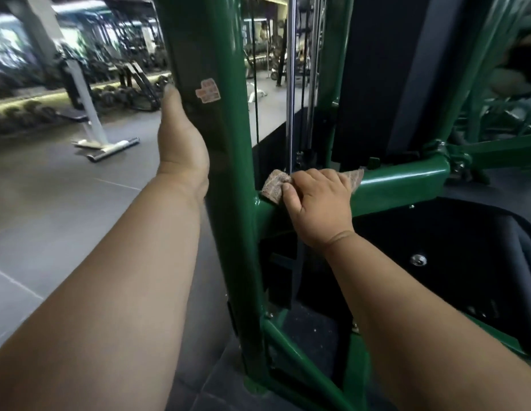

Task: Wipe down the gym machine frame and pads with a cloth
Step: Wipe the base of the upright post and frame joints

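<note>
Head view shows your cloth bunched on the green crossbar, your right hand curled over it to press while wiping, and your left hand laid straight-fingered against the upright post, probably for balance.

The grey gym floor carries the green machine frame, a white-legged weight bench well apart, and dumbbells along the far wall.

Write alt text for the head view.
The right hand presses a patterned beige cloth onto a glossy green horizontal frame bar, while the left hand braces against the green upright post.
</note>
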{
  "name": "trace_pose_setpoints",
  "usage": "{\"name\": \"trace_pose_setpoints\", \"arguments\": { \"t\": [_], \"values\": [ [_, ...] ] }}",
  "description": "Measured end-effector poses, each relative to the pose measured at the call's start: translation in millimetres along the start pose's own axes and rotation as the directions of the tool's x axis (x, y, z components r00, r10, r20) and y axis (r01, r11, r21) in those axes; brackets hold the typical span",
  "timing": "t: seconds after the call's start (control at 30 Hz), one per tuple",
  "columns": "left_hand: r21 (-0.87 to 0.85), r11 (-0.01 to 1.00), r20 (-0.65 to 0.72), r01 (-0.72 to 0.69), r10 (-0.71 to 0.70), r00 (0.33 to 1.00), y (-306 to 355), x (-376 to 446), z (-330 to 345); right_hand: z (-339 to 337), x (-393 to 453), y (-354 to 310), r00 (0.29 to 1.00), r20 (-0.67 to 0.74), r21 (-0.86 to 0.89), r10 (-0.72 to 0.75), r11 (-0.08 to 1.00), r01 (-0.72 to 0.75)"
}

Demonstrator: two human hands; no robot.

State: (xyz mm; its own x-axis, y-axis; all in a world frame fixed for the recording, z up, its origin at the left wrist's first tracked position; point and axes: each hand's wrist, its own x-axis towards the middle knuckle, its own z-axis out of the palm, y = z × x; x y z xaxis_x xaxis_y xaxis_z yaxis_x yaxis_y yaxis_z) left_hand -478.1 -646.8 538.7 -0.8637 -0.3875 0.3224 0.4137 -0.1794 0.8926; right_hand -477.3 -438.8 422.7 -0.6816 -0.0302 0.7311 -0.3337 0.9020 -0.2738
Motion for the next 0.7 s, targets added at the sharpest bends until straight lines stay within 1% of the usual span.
{"name": "trace_pose_setpoints", "arguments": {
  "t": [0.1, 0.17, 0.23, 0.33, 0.4, 0.47, 0.5, 0.53, 0.6, 0.7],
  "values": [
    [0.002, 0.999, 0.071, -0.047, 0.047, 0.996, -7.1, 10.7, -6.3, 4.2, -3.0, 2.1, 0.998, -0.055, 0.014, -0.02, 1.0, 0.021],
    [0.022, 0.998, 0.11, -0.064, 0.061, 0.992, -7.5, 10.0, -6.3, 5.3, -3.5, 1.5, 0.998, -0.062, 0.016, -0.029, 0.999, 0.03],
    [0.036, 0.996, 0.116, -0.077, 0.072, 0.991, -5.3, 5.3, -6.6, 5.6, -1.8, 1.4, 0.998, -0.056, 0.012, -0.029, 0.999, 0.03],
    [0.041, 0.999, 0.088, -0.022, 0.019, 0.996, -3.3, 0.7, -11.5, 3.2, -0.2, -0.3, 0.998, -0.047, 0.017, -0.028, 0.999, 0.029],
    [0.049, 0.998, 0.1, 0.033, -0.037, 0.994, 0.6, 1.7, -17.3, 2.9, -5.2, -1.7, 0.996, -0.079, 0.035, -0.03, 0.999, 0.032],
    [0.053, 0.998, 0.197, 0.041, -0.051, 0.979, -2.6, -0.2, -24.3, 7.4, -17.2, -3.5, 0.992, -0.125, 0.087, -0.014, 0.996, 0.025],
    [0.081, 0.996, 0.248, 0.039, -0.058, 0.967, -8.1, -4.2, -27.7, 10.3, -24.9, -5.9, 0.988, -0.153, 0.135, 0.009, 0.991, 0.012],
    [0.113, 0.993, 0.265, 0.039, -0.068, 0.962, -15.0, -8.3, -30.9, 14.3, -32.6, -10.1, 0.983, -0.182, 0.194, 0.039, 0.981, -0.003],
    [0.154, 0.988, 0.253, 0.027, -0.066, 0.965, -31.4, -15.1, -36.9, 26.3, -51.0, -21.2, 0.971, -0.223, 0.286, 0.089, 0.958, -0.022],
    [0.149, 0.989, 0.228, 0.006, -0.04, 0.973, -42.4, -12.9, -36.5, 43.4, -82.5, -41.6, 0.959, -0.252, 0.362, 0.125, 0.932, -0.027]
  ]
}}
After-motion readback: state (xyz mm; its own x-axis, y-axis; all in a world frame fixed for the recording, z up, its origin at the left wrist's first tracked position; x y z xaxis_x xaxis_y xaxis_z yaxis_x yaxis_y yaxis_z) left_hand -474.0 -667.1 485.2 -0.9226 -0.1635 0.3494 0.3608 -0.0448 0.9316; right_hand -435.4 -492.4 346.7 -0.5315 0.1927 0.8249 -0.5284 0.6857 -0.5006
